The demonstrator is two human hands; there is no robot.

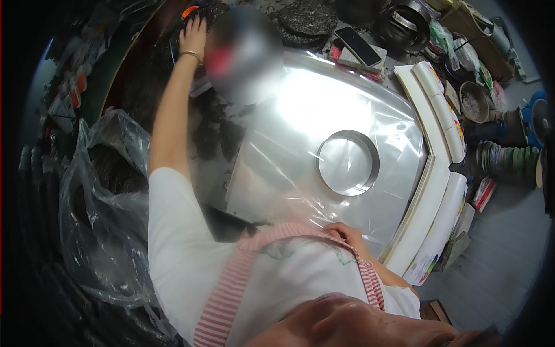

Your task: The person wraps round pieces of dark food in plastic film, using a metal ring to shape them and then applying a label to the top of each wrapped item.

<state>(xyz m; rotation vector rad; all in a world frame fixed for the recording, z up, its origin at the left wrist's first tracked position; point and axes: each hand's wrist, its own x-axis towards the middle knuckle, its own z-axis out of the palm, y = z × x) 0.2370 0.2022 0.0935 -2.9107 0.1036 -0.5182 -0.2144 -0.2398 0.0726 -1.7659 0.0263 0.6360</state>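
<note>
While stretching out the left hand (193, 37), splayed apart, near an orange object (189, 11)
Keeping the right hand (345, 232) curled beside clear plastic sheets (269, 173) bearing a metal ring (374, 162); cannot tell whether gripping anything.

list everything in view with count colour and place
sheets: count unclear, clear, centre
ring: 1, silver, on sheets
phone: 1, black, beyond sheets
rolls: several, white, right of sheets
bag: 1, clear, left
bowl: 1, grey, upper right
reel: 1, blue, far right
slabs: count unclear, black, top centre
others: too blurred or dark to name
apron: 1, red-white striped, bottom
shirt: 1, white, under apron
bracelet: 1, gold, upper left
left hand: 1, bare, upper left
right hand: 1, bare, lower centre
</note>
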